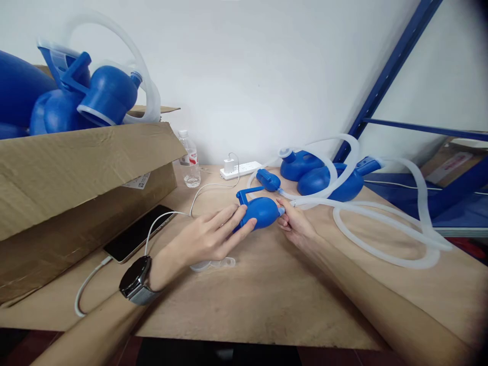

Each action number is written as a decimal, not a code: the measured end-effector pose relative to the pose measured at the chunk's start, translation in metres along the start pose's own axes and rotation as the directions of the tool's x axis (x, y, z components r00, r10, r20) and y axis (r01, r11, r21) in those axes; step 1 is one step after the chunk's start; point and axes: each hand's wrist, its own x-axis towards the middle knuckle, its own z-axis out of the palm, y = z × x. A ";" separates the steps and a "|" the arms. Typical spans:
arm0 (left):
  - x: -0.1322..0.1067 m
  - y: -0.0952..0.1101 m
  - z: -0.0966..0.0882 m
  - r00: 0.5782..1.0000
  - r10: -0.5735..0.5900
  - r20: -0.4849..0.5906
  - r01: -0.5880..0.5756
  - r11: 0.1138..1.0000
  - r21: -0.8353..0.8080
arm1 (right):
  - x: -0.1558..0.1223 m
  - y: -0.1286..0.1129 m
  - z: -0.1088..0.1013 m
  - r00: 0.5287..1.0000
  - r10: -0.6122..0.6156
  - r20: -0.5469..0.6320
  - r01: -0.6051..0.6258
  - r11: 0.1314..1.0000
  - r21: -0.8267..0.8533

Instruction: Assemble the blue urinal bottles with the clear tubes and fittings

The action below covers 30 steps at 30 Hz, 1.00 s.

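My left hand (219,231) grips the wide end of a blue plastic funnel-shaped urinal head (262,212), which has an angular handle on its far side. My right hand (294,221) pinches the narrow neck of that piece where a translucent hose (324,202) meets it. The hose runs off to the right and loops on the table. Just beyond lies a second, similar blue head (269,179) with its own hose. A flat clear plastic piece (213,264) rests on the table below my left hand, partly hidden by it.
Two blue bottles (330,182) with looping hoses lie at the back right. At left, a cardboard box (91,168) holds several blue parts. A black phone (139,234) on a cable, a water bottle (189,162) and a power strip (244,171) are nearby. Blue shelving (381,76) stands at right.
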 end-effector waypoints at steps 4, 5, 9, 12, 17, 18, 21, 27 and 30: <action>0.003 -0.003 0.002 0.996 -0.019 -0.092 0.027 0.996 0.085 | -0.005 -0.004 0.001 0.999 -0.027 0.018 0.027 1.000 -0.008; 0.004 -0.005 0.004 0.992 -0.018 -0.123 0.033 0.992 0.122 | -0.007 -0.006 0.001 0.999 -0.044 0.023 0.045 0.999 -0.008; 0.009 -0.010 0.010 0.960 -0.119 -0.255 0.142 0.987 0.078 | -0.014 -0.012 0.006 0.991 -0.127 0.033 0.127 0.992 -0.002; 0.016 -0.010 0.012 0.900 -0.373 -0.225 0.332 0.922 -0.199 | -0.016 -0.014 0.010 0.984 -0.180 0.019 0.180 0.984 0.000; 0.025 -0.015 0.015 0.781 -0.624 0.037 0.525 0.623 -0.580 | -0.014 -0.013 0.011 0.974 -0.225 -0.020 0.225 0.974 0.002; 0.025 -0.017 0.015 0.785 -0.619 0.042 0.521 0.622 -0.585 | -0.013 -0.012 0.010 0.973 -0.230 -0.023 0.230 0.973 0.001; 0.024 -0.020 0.012 0.839 -0.542 -0.047 0.453 0.743 -0.492 | -0.012 -0.010 0.006 0.979 -0.204 0.021 0.203 0.978 0.038; 0.020 -0.029 0.008 0.912 -0.371 -0.173 0.297 0.890 -0.347 | -0.013 -0.005 0.003 0.966 -0.151 0.210 0.117 0.979 0.165; 0.019 -0.033 0.011 0.908 -0.369 -0.201 0.283 0.891 -0.354 | -0.012 -0.004 0.002 0.967 -0.173 0.186 0.132 0.967 0.217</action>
